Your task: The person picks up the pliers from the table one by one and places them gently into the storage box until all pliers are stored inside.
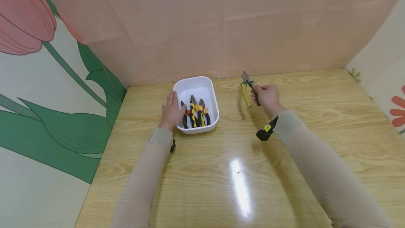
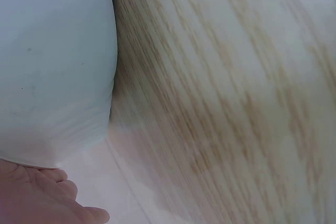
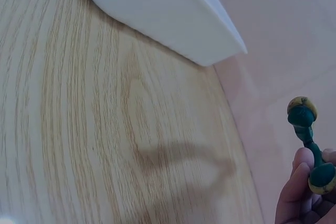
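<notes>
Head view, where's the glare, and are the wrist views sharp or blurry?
Head view: a bright streak of glare on the wooden table. Left wrist view: soft and blurred, the white tub filling its left. Right wrist view: sharper wood grain, with a dark shadow under the green-and-yellow pliers.

Pliers (image 1: 248, 89) with yellow-and-green handles (image 3: 308, 140) were held off the wooden table, steel nose up and toward the back wall, handles splayed slightly apart and angled down. They sat well right of the white tub (image 1: 209, 90). The tub was a rounded rectangular plastic bin, upright on the tabletop near the wall, holding three more pliers (image 1: 196, 113) laid side by side, handles yellow, orange and black.
</notes>
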`<state>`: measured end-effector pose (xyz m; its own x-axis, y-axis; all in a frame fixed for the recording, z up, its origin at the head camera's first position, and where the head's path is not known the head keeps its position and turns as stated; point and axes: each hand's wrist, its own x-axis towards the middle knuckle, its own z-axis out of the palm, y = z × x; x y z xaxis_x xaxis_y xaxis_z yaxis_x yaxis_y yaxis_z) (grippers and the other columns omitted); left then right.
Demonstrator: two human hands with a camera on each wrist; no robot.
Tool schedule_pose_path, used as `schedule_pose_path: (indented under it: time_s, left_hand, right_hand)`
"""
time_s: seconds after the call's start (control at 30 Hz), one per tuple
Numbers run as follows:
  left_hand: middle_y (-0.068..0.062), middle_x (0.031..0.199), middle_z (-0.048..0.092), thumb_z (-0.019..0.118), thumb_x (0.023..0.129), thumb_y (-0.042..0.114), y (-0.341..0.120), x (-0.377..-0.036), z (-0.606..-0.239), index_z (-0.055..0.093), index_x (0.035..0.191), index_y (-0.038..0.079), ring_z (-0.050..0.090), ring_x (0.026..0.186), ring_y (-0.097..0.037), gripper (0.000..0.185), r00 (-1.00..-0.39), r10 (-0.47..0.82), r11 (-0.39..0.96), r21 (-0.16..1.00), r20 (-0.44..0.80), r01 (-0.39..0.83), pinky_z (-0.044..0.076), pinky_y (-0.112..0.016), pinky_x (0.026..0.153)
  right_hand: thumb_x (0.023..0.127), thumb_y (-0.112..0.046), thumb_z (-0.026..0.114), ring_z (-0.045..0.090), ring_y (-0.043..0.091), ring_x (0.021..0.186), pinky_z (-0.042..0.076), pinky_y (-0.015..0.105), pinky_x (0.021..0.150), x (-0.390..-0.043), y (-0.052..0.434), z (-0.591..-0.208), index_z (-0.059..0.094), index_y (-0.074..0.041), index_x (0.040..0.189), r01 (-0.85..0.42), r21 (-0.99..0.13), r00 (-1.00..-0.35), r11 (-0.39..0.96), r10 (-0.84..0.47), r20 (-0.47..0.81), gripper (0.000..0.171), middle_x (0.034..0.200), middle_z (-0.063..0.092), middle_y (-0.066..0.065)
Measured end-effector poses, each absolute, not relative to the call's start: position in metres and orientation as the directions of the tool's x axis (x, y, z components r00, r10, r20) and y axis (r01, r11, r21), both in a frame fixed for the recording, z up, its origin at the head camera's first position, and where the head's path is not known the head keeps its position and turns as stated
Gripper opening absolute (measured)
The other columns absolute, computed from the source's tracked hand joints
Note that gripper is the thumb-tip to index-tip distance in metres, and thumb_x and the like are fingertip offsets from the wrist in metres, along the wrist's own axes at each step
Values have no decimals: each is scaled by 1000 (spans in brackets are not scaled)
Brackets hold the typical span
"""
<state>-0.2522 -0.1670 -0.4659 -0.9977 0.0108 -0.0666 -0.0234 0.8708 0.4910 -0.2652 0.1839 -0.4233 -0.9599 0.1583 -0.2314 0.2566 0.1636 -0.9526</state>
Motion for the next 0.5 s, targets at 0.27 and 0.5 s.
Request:
schedule_pose_path:
  time_s: [0.27, 0.5]
  left_hand:
    - [-13, 170, -2, 47, 106, 42, -166, -253, -465, -1, 162, 6, -2, 156, -31, 82, -996, 6, 872, 487, -88, -38, 3, -59, 123]
    - [-15, 170, 1, 47, 106, 42, -166, -253, -466, 2, 163, 5, 2, 156, -34, 82, -998, 6, 877, 479, -69, -28, 6, -61, 123]
  right_hand:
    - [107, -33, 52, 67, 8, 73, 58, 21, 69, -264, 174, -421, 62, 11, 123, 252, -959, -961, 130, 150, -232, 48, 92, 69, 6]
    - [106, -31, 53, 66, 7, 68, 56, 18, 62, -264, 162, -418, 63, 13, 121, 252, -961, -961, 111, 147, -235, 48, 80, 68, 0]
